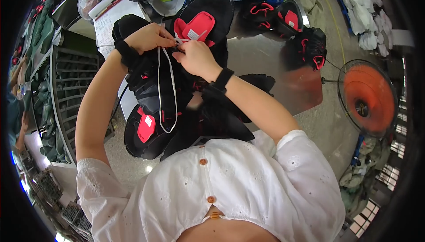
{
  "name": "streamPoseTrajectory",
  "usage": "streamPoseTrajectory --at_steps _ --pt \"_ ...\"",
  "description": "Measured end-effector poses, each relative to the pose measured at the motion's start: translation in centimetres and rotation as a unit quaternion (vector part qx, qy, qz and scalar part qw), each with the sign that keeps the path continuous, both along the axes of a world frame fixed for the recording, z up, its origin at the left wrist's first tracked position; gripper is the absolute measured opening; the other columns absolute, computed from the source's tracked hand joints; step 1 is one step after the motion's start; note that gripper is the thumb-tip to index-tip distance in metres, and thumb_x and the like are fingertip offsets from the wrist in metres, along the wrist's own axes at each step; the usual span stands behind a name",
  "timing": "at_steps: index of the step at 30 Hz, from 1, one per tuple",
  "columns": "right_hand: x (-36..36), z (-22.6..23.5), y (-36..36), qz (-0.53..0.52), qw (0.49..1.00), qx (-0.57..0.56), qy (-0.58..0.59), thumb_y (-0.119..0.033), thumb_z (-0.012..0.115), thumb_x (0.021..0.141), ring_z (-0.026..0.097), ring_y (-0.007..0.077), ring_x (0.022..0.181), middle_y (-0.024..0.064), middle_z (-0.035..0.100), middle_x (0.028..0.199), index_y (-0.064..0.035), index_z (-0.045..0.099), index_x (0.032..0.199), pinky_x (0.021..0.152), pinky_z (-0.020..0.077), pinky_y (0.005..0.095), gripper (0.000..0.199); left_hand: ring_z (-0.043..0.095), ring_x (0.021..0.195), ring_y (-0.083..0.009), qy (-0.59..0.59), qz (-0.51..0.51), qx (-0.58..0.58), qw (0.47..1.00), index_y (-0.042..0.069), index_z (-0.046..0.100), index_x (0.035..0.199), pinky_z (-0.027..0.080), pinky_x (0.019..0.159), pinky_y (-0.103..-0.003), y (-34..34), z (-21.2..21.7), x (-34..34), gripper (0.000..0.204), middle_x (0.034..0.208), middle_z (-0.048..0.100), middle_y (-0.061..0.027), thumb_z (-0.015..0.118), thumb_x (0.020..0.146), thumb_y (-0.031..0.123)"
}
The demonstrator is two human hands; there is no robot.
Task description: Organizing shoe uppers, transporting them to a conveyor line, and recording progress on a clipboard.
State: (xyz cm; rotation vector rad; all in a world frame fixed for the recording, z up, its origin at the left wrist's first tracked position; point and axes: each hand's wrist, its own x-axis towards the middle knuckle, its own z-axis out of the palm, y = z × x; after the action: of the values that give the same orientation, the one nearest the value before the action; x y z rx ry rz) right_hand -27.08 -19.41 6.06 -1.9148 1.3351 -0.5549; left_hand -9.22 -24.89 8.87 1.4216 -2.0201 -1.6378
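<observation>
Both hands are meeting just above the centre of the view, at about twelve o'clock from the person's white buttoned blouse [248, 184]. The left hand [150, 38] is curling narrow, its fingertips pinching one end of a thin white lace [159, 91]. The right hand [195, 58] is closing in the same way, pinching the lace just beside the left fingertips, so the two hands are almost touching. The one lace is hanging down from them in a long loop toward six o'clock, lying over a dark pile of black shoe uppers [150, 87] held against the person's front. Each wrist is wearing one black band, two in all.

Directly at twelve o'clock of the hands, one black shoe upper with a bright pink tongue and a small white label [197, 25] is standing open, touching the fingers. A second pink-lined black piece [145, 129] is lying at seven o'clock of the hands, at the bottom of the pile.

At one to two o'clock, three more black-and-red shoe uppers [290, 18] are resting on the shiny metal table [265, 60]. At three o'clock, well apart, one orange standing fan [367, 98] is facing the table. At nine o'clock, one dark wire rack [71, 82] is standing beside the left forearm.
</observation>
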Motion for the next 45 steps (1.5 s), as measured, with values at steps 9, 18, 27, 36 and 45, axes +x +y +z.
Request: streamPoseTrajectory --at_steps 9,18,27,36,45 --pt "-3.4 1.8 2.2 0.018 0.998 0.028 -0.050 -0.016 0.061 0.074 0.061 0.0263 0.064 0.0135 0.062 0.067 0.0010 0.064 0.082 0.063 0.0468 0.0342 0.019 0.056 0.061 -0.0115 -0.072 -0.037 -0.097 0.992 -0.002 0.067 0.082 0.044 0.057 -0.027 0.7 0.5 -0.7 0.022 0.066 0.063 -0.0072 0.063 0.076 0.018" --pt "-6.6 -0.2 0.0 -0.106 0.866 0.298 -0.386 -0.013 0.055 0.084 0.053 0.0099 0.047 0.0062 0.060 0.066 -0.0023 0.057 0.086 0.036 0.0292 0.0192 0.011 0.058 0.059 -0.0231 -0.101 -0.028 -0.178 0.978 -0.003 0.063 0.075 0.045 0.058 -0.033 1.2 2.3 -9.0 0.026 0.064 0.060 -0.0128 0.060 0.076 0.023" --pt "-14.7 0.8 3.1 -0.206 0.882 0.175 -0.386 -0.025 0.054 0.088 0.052 0.0126 0.046 0.0083 0.058 0.060 -0.0011 0.056 0.073 0.042 0.0380 0.0233 0.029 0.055 0.101 -0.0317 -0.170 -0.066 -0.298 0.937 0.012 0.048 0.117 0.051 0.074 -0.040 6.7 -1.4 -16.3 0.065 0.122 0.040 -0.0168 0.072 0.063 0.039" --pt "-25.7 2.1 13.1 -0.350 0.851 -0.016 -0.391 -0.027 0.048 0.090 0.039 0.0109 0.034 0.0066 0.046 0.044 -0.0035 0.046 0.051 0.034 0.0254 0.0208 0.046 0.063 0.068 -0.0297 -0.160 -0.114 -0.361 0.912 0.016 0.064 0.090 0.051 0.060 -0.038 9.9 -5.8 -28.0 0.018 0.125 0.039 -0.0189 0.055 0.075 0.017" --pt "-33.5 2.1 11.6 -0.405 0.888 0.062 -0.210 -0.010 0.051 0.087 0.038 0.0055 0.041 0.0041 0.053 0.062 -0.0026 0.049 0.108 0.035 0.0262 0.0179 0.023 0.060 0.089 -0.0314 -0.006 -0.071 -0.341 0.937 0.013 0.044 0.122 0.051 0.067 -0.039 11.3 0.3 -24.4 0.050 0.130 0.035 -0.0149 0.059 0.074 0.013"
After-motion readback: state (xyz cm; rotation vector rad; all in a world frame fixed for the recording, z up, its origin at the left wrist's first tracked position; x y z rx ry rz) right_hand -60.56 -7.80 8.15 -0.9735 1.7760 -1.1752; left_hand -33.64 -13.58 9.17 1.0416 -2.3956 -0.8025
